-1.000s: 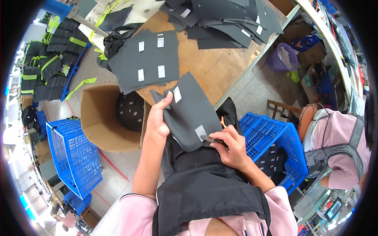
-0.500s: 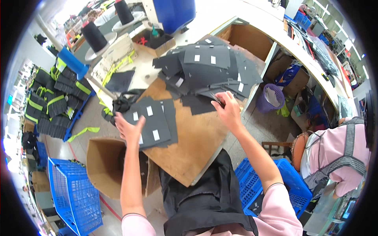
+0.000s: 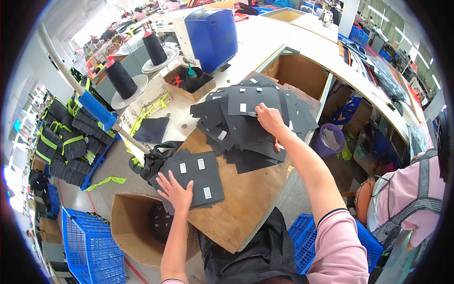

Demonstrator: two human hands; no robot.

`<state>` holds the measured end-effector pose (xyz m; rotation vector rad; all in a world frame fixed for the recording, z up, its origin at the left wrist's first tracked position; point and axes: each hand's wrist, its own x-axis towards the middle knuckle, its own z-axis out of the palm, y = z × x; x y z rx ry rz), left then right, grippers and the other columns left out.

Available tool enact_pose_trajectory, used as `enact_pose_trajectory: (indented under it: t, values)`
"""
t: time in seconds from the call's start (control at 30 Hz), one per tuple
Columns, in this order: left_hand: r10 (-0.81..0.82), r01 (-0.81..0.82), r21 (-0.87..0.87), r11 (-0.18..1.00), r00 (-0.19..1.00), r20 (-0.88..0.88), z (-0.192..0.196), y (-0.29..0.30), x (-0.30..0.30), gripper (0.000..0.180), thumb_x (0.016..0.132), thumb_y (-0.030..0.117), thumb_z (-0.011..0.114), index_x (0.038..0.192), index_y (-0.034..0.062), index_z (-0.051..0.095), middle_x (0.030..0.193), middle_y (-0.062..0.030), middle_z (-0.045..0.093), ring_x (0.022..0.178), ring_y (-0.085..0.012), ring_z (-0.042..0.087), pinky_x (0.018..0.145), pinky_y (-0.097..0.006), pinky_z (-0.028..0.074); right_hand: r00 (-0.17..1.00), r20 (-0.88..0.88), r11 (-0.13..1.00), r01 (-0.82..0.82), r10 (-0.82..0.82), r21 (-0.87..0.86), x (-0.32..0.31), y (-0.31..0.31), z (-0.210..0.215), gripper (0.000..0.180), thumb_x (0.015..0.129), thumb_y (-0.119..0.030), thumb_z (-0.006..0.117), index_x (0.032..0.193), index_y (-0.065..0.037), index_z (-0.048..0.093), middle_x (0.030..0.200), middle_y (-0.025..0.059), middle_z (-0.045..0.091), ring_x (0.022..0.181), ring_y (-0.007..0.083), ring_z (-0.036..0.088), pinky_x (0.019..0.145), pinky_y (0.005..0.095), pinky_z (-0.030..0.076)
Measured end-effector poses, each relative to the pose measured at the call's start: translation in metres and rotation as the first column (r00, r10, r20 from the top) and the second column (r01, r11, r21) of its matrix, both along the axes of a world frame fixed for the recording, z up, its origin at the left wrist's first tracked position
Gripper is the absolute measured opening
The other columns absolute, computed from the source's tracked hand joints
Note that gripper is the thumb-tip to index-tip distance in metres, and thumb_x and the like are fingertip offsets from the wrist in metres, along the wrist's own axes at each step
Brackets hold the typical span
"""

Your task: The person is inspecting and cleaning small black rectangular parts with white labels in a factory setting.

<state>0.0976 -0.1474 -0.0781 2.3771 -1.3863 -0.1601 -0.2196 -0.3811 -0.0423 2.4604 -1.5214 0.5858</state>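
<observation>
My left hand (image 3: 176, 193) lies with spread fingers on the left edge of a neat stack of black fabric panels (image 3: 213, 173), whose top one carries white rectangular patches. Over the larger, untidy pile of black panels (image 3: 246, 139) reaches my right hand (image 3: 270, 119). Its fingers are closed on the lower right corner of the topmost black panel (image 3: 255, 98), which also has white patches. A small orange-handled tool (image 3: 277, 146) shows beside my right wrist; whether it lies on the pile or hangs from the hand I cannot tell.
Both piles rest on a wooden board (image 3: 236, 208) beside a white and blue sewing machine (image 3: 210, 38). Black thread cones (image 3: 121, 80) stand at the far left. Below are a cardboard box (image 3: 127, 222), a blue crate (image 3: 92, 246) and a purple bin (image 3: 331, 139). A co-worker (image 3: 406, 189) sits at right.
My right hand has moved from the pile's near right side up to the top panel and grasped its corner. My left hand now rests on the stack. The view has shifted.
</observation>
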Motion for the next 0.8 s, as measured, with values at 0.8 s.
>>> enact_pose_trajectory:
  t: [0.8]
  values:
    - [-0.122,0.661,-0.243,0.710,-0.225,-0.967,0.082,0.112,-0.077,0.092,0.066,0.018,0.072,0.143,0.0021,0.023,0.131,-0.0095,0.043,0.121,-0.0175,0.039,0.103,-0.029,0.029,0.678,0.735,0.620,-0.587,0.025,0.520,0.043,0.302,0.071,0.022,0.078,-0.004,0.066,0.098,-0.002,0.059,0.066,0.0073,0.057,0.057,0.0119,0.051,0.054,0.0273,0.043]
